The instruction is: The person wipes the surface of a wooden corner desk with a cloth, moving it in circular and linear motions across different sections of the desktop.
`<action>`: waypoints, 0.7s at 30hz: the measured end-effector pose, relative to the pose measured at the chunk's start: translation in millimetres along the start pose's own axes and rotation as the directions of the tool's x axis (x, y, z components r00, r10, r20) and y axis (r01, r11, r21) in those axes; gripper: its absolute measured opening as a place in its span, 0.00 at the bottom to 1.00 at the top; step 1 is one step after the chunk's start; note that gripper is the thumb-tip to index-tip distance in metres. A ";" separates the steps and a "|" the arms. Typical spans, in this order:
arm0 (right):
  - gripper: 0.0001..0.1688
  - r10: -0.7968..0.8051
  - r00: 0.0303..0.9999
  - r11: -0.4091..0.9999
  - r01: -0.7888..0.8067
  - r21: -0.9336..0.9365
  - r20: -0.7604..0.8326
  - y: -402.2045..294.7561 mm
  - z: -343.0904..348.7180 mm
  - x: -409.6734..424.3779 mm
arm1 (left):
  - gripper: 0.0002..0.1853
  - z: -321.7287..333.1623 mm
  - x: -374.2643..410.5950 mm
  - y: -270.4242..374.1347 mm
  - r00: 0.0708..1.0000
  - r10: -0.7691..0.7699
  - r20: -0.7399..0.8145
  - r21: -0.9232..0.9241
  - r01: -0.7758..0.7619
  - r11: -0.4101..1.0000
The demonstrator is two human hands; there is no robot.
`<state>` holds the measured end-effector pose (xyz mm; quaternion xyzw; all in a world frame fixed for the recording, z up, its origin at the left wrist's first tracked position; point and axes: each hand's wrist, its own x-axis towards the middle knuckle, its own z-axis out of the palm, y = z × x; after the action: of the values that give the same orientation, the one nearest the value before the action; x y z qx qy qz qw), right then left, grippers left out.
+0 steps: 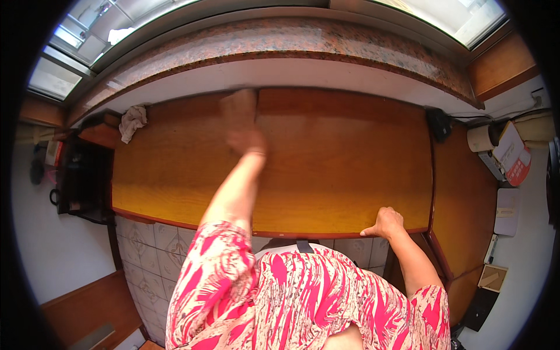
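Observation:
My left hand [247,139] reaches across a brown wooden tabletop [341,153], close to a seam between two boards. Motion blurs it, and a blurred brownish patch stretches from it to the tabletop's back edge. Whether that patch is a cloth or my outstretched fingers cannot be made out. My right hand [388,222] rests on the front edge at the right, thumb spread from the fingers, with nothing visible in it. A crumpled pale cloth [133,122] lies at the back left corner.
Behind the tabletop runs a speckled granite windowsill [280,39]. A dark open-fronted cabinet [89,175] adjoins the left end. On the right, a side surface [463,197] bears a paper roll [480,138] and boxes. A black device [439,124] with a cable sits at the back right corner.

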<state>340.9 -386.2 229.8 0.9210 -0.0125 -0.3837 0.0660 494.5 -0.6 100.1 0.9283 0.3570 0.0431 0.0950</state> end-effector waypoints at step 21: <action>0.50 0.047 0.999 0.998 -0.048 0.039 0.027 1.7 3.7 -3.1 | 0.17 -67.7 78.8 -117.2 0.943 0.334 -0.004 0.026 -0.334 0.942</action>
<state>336.2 -388.1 229.6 0.9166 -0.0430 -0.3935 0.0567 466.2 147.3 143.0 0.9762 0.1956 0.0579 0.0733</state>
